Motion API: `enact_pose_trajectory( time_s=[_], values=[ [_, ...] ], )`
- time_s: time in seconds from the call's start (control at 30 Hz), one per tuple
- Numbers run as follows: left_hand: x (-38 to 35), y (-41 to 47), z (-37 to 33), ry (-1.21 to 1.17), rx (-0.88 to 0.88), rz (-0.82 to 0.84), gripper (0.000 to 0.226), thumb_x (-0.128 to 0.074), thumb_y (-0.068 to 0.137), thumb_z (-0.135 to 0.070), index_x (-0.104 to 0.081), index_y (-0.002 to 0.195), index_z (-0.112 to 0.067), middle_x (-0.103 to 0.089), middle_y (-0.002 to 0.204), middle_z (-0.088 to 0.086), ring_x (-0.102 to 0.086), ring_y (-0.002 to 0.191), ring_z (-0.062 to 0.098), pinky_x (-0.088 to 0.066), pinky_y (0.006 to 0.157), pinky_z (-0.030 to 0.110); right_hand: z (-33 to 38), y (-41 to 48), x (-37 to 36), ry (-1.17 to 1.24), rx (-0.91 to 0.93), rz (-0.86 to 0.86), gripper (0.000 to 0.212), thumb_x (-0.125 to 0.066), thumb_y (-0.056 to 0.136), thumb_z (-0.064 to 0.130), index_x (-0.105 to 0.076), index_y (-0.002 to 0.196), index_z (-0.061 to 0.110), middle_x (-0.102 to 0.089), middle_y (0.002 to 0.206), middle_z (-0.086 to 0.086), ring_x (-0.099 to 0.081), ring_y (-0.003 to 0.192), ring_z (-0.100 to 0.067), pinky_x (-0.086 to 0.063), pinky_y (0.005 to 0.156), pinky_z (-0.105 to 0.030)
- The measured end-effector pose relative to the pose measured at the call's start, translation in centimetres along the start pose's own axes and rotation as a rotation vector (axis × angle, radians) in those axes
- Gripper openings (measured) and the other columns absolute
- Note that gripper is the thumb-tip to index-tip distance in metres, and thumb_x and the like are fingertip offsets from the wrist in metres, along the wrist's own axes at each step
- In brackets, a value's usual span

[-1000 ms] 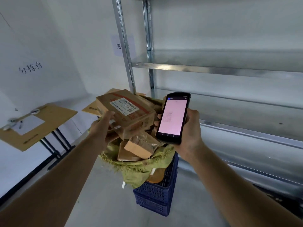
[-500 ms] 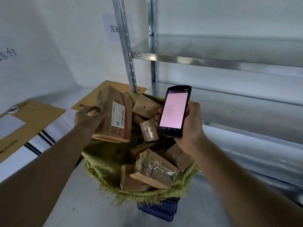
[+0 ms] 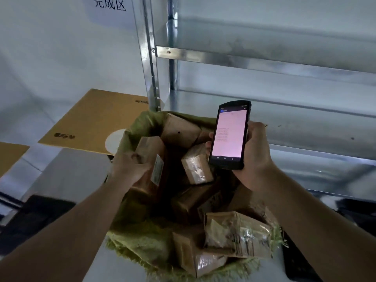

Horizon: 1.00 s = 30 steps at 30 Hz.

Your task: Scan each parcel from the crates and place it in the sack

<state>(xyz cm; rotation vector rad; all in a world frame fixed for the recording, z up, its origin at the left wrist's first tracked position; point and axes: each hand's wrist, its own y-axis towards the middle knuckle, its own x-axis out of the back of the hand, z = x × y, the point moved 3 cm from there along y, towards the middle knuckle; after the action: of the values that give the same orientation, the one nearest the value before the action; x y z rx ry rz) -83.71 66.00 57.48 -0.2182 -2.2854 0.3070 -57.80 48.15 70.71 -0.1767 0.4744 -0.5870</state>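
Note:
An open green woven sack point(image 3: 140, 243) fills the lower middle of the view and holds several brown cardboard parcels. My left hand point(image 3: 130, 169) grips a brown box parcel point(image 3: 151, 157) with a white label on its side, standing on end just inside the sack's left wall. My right hand point(image 3: 254, 157) holds a black handheld scanner point(image 3: 230, 135) upright over the sack's right side, its pink screen lit and facing me. Taped parcels point(image 3: 236, 235) lie piled at the sack's near rim. The crate under the sack is hidden.
A metal shelving rack point(image 3: 264, 64) with bare shelves stands behind and to the right of the sack. A flat sheet of cardboard point(image 3: 91, 121) lies on the floor at the back left. A paper sign point(image 3: 109, 5) hangs on the white wall.
My left hand has lowered the labelled parcel from above the sack down into its left side. The view has come closer over the sack. The scanner has stayed in my right hand.

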Motion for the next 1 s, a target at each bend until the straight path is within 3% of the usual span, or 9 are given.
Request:
enact_pose_trajectory(
  time_s=[0.07, 0.17, 0.27, 0.4, 0.5, 0.6, 0.77, 0.87, 1.0],
  values=[
    [-1.0, 1.1, 0.7, 0.058, -0.020, 0.013, 0.046, -0.080, 0.086, -0.048, -0.066, 0.115, -0.016, -0.064, 0.092, 0.003, -0.062, 0.082, 0.024, -0.054, 0.070, 0.037, -0.1, 0.2, 0.0, -0.006, -0.001, -0.035, 0.057, -0.032, 0.106, 0.044, -0.067, 0.137, 0.011, -0.072, 0.107, -0.023, -0.073, 0.086, -0.036, -0.060, 0.082, -0.042],
    [-2.1, 2.1, 1.6, 0.110, -0.011, 0.033, 0.059, -0.070, 0.092, -0.053, -0.057, 0.135, -0.015, -0.067, 0.113, 0.011, -0.065, 0.096, 0.034, -0.057, 0.079, 0.041, -0.4, 0.4, 0.1, 0.022, -0.002, -0.107, 0.059, -0.037, 0.104, 0.047, -0.065, 0.142, 0.011, -0.071, 0.116, -0.028, -0.069, 0.096, -0.040, -0.061, 0.086, -0.046],
    [-2.5, 2.4, 2.0, 0.161, -0.031, 0.038, 0.062, -0.059, 0.099, -0.052, -0.047, 0.151, -0.022, -0.057, 0.131, 0.019, -0.064, 0.101, 0.041, -0.058, 0.081, 0.044, -1.0, 0.2, 0.2, 0.046, -0.027, -0.158, 0.061, -0.037, 0.105, 0.049, -0.064, 0.143, 0.009, -0.070, 0.120, -0.032, -0.067, 0.099, -0.042, -0.061, 0.089, -0.049],
    [-2.5, 2.0, 1.6, 0.264, -0.112, -0.017, 0.055, -0.061, 0.102, -0.019, -0.046, 0.155, -0.023, -0.038, 0.152, 0.018, -0.052, 0.130, 0.045, -0.053, 0.099, 0.055, -1.7, -0.5, -0.1, 0.004, -0.053, -0.160, 0.060, -0.032, 0.109, 0.047, -0.065, 0.138, 0.006, -0.070, 0.110, -0.025, -0.067, 0.094, -0.040, -0.055, 0.092, -0.049],
    [-2.0, 1.4, 0.9, 0.225, -0.200, -0.019, 0.055, -0.064, 0.099, -0.012, -0.051, 0.152, -0.017, -0.036, 0.162, 0.012, -0.046, 0.141, 0.039, -0.051, 0.101, 0.049, -1.9, -1.1, -0.3, -0.019, -0.041, -0.165, 0.057, -0.032, 0.109, 0.045, -0.070, 0.128, 0.008, -0.071, 0.108, -0.025, -0.068, 0.092, -0.039, -0.055, 0.092, -0.050],
    [-1.3, -0.2, -0.7, 0.161, -0.272, -0.013, 0.051, -0.058, 0.105, -0.021, -0.049, 0.155, -0.017, -0.040, 0.160, 0.011, -0.051, 0.136, 0.035, -0.043, 0.090, 0.036, -1.9, -1.7, -0.3, -0.030, -0.051, -0.150, 0.053, -0.031, 0.110, 0.045, -0.072, 0.120, 0.012, -0.074, 0.101, -0.020, -0.070, 0.086, -0.034, -0.057, 0.088, -0.046],
    [-0.5, -5.2, -3.9, -0.064, -0.332, -0.001, 0.045, -0.049, 0.109, -0.038, -0.053, 0.153, -0.027, -0.046, 0.160, 0.002, -0.053, 0.137, 0.026, -0.045, 0.111, 0.043, -1.5, -3.3, 0.5, -0.051, -0.074, -0.099, 0.050, -0.029, 0.112, 0.042, -0.070, 0.107, 0.014, -0.075, 0.076, -0.009, -0.070, 0.068, -0.025, -0.057, 0.075, -0.038],
    [-0.3, -9.1, -5.7, -0.285, -0.263, 0.013, 0.044, -0.043, 0.110, -0.047, -0.056, 0.150, -0.034, -0.053, 0.153, -0.004, -0.057, 0.128, 0.021, -0.045, 0.102, 0.035, -0.9, -4.8, 1.3, -0.030, -0.070, -0.058, 0.048, -0.029, 0.112, 0.041, -0.069, 0.105, 0.014, -0.074, 0.071, -0.008, -0.069, 0.064, -0.024, -0.056, 0.076, -0.040],
    [-0.4, -14.6, -7.8, -0.602, -0.122, 0.052, 0.030, -0.042, 0.107, -0.054, -0.065, 0.118, -0.040, -0.066, 0.120, -0.009, -0.060, 0.117, 0.023, -0.046, 0.111, 0.052, 0.0, -7.5, 2.6, -0.006, -0.085, -0.018, 0.051, -0.030, 0.112, 0.045, -0.068, 0.113, 0.012, -0.073, 0.076, -0.011, -0.070, 0.063, -0.025, -0.059, 0.066, -0.035]
  ],
)
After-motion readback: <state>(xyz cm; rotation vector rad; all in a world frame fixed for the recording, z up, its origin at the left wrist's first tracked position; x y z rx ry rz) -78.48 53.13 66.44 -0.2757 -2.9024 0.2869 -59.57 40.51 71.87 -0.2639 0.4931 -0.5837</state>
